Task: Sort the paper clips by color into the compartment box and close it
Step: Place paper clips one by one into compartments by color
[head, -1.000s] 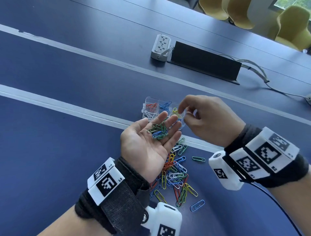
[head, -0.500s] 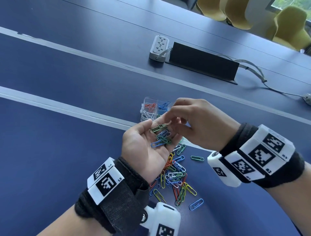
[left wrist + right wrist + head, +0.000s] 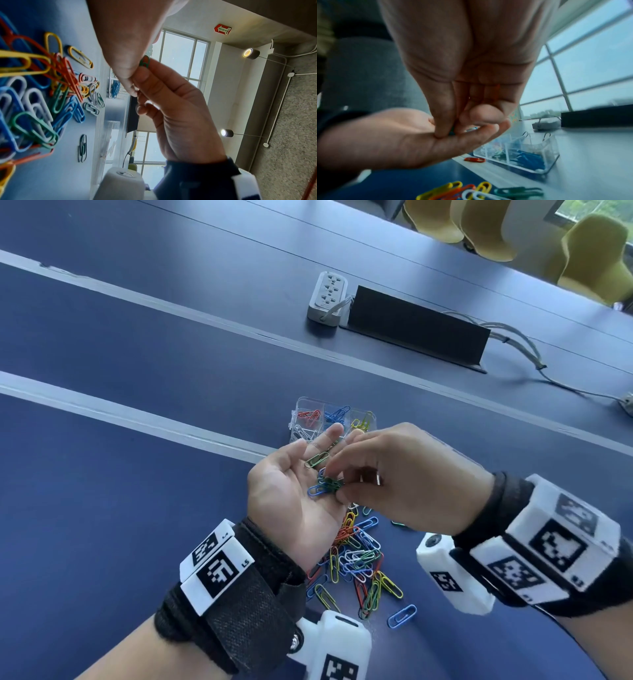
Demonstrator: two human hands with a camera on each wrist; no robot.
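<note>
Blue table (image 3: 171, 508): compartment box (image 3: 371, 414) holds sorted clips; right hand (image 3: 407, 484) pinches green clip (image 3: 145, 61).

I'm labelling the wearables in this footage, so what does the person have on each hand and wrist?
Both hands are bare. The left wrist carries a black fabric strap with a white block bearing black square-pattern markers, and a white camera housing beneath. The right wrist has a black band, a larger white marker block, a rounded white camera housing, and a thin dark cable below.
</note>
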